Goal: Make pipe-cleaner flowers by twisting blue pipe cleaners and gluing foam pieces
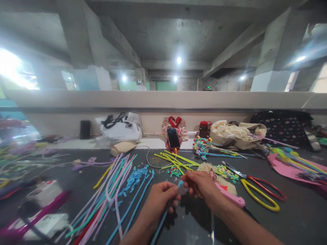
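Observation:
My left hand is closed around a blue pipe cleaner, which runs down out of the palm toward the table's near edge. Its short blue tip pokes up between my two hands. Right beside that tip, my right hand is closed in a pinch; what lies between its fingertips is too small to make out. Just beyond the fingers are yellow pipe cleaners and a heap of small green and red pieces. A pink-handled tool lies partly behind my right wrist.
Long pastel pipe cleaners and cut blue pieces lie left. Scissors with red and yellow handles rest on the right. A phone, a white bag and a cloth-filled basket stand along the back.

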Tool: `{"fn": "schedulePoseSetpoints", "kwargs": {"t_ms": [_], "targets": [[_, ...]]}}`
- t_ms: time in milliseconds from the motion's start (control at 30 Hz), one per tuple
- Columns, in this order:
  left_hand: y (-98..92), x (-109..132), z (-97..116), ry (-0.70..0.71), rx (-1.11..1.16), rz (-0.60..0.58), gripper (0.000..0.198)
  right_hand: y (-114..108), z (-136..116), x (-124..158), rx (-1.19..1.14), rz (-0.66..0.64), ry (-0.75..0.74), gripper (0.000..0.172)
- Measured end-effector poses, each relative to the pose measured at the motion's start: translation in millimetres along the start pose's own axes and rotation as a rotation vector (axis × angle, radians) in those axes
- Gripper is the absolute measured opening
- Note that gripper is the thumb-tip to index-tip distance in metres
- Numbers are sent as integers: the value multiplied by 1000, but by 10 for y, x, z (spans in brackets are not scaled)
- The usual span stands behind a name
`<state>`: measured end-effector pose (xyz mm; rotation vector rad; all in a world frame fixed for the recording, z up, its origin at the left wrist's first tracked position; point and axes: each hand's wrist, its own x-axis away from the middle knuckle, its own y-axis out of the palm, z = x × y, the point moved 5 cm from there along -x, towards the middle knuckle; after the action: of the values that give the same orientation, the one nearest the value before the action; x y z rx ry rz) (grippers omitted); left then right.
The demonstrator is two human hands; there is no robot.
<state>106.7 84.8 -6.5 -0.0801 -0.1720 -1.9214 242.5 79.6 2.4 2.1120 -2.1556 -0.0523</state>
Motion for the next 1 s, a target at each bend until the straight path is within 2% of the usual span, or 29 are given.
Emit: {"fn": "schedulePoseSetpoints", "kwargs": {"t_ms": [67, 167, 367, 533, 667, 867, 1000], "targets": [[16, 5, -8, -69, 127, -71, 23, -18, -24, -1, 5, -4, 7, 33], [19, -10, -9, -136, 239, -135, 24, 5, -88, 29, 50, -36, -63, 27], [43, -37, -47, -163, 286, -208, 20, 91, -132, 93, 178, -89, -206, 20], [51, 2, -42, -124, 226, -192, 24, 74, -142, 114, 266, -66, -262, 12], [36, 43, 3, -80, 155, -100, 27, 88, -175, 139, 288, -81, -340, 8], [34, 48, 38, -19, 121, -30, 26, 87, -125, 113, 163, -125, -168, 18], [28, 19, 22, -32, 121, -42, 28, 65, -141, 101, 94, -130, -150, 18]]}}
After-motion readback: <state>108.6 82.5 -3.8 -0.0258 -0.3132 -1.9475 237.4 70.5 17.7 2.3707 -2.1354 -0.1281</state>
